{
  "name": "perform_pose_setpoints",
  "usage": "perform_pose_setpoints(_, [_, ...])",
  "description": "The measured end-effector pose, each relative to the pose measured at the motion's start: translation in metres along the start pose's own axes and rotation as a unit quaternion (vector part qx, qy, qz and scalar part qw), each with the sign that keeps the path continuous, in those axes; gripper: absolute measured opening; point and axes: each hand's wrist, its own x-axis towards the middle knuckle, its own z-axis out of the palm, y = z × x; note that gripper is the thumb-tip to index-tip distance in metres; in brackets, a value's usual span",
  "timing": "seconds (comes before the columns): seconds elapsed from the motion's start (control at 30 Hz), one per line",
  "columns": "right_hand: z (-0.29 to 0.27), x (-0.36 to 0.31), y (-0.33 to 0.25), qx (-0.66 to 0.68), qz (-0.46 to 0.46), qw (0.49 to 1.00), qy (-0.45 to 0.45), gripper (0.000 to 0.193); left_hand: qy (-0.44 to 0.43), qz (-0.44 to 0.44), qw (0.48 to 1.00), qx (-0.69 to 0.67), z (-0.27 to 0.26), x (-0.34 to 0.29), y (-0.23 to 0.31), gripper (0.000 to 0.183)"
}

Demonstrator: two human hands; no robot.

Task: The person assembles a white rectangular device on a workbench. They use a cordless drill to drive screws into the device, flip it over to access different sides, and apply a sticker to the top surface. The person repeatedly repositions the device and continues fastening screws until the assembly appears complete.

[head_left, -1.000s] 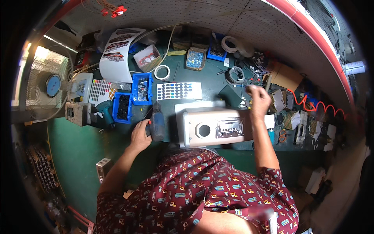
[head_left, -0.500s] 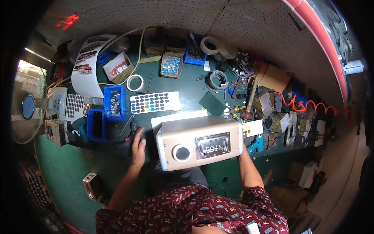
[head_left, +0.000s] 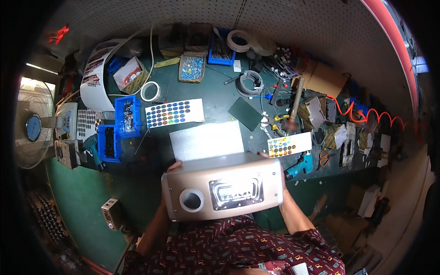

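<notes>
A beige metal case (head_left: 206,176) with screwed corners is in front of my body, at the table's near edge. Its front has a round white-rimmed opening (head_left: 192,199) and a shiny recessed handle plate (head_left: 237,190). My left hand (head_left: 174,166) grips the left side, fingertips showing over the top edge and the rest largely hidden. On the other side, my right hand (head_left: 283,184) holds the right end; a fingertip shows at the back edge. A white padded sheet (head_left: 206,139) lies on the table just beyond the case.
Sticker sheets (head_left: 289,145) flank the padded sheet. At left are blue bins (head_left: 109,144), a teal power tool (head_left: 94,151) and a fan (head_left: 33,123). Another teal tool (head_left: 300,167), orange scissors (head_left: 324,158), a hammer (head_left: 293,114) and coiled cable (head_left: 250,84) lie right.
My left hand has gone from beside a black tool to the case's left side. The case has come nearer my body and slightly left, uncovering more of the padded sheet.
</notes>
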Motion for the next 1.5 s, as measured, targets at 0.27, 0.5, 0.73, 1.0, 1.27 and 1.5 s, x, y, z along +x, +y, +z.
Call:
perform_pose_setpoints(0.27, [0.009,0.03,0.001,-0.039,0.224,0.973,0.05,0.043,0.045,-0.065,0.986,0.15,0.032,0.018,0.021,0.045])
perform_pose_setpoints(0.5, [0.012,0.092,-0.003,-0.173,0.261,0.95,0.001,0.064,0.048,-0.154,0.983,0.092,0.057,0.079,0.064,0.052])
perform_pose_setpoints(0.73, [0.028,0.1,-0.003,-0.163,0.229,0.959,0.046,0.056,0.141,-0.193,0.968,0.078,0.048,0.081,0.068,0.076])
perform_pose_setpoints(1.0, [-0.028,0.069,0.037,-0.036,0.114,0.992,0.04,0.056,0.261,-0.017,0.932,0.25,0.036,0.027,0.04,0.05])
perform_pose_setpoints(1.27, [-0.032,-0.009,0.075,-0.065,-0.078,0.995,0.021,0.094,0.244,0.094,0.814,0.519,0.055,-0.054,0.006,0.022])
perform_pose_setpoints(1.5, [-0.018,-0.031,0.079,-0.223,-0.132,0.965,0.042,0.111,0.294,-0.114,0.818,0.481,0.097,-0.07,0.02,0.032])
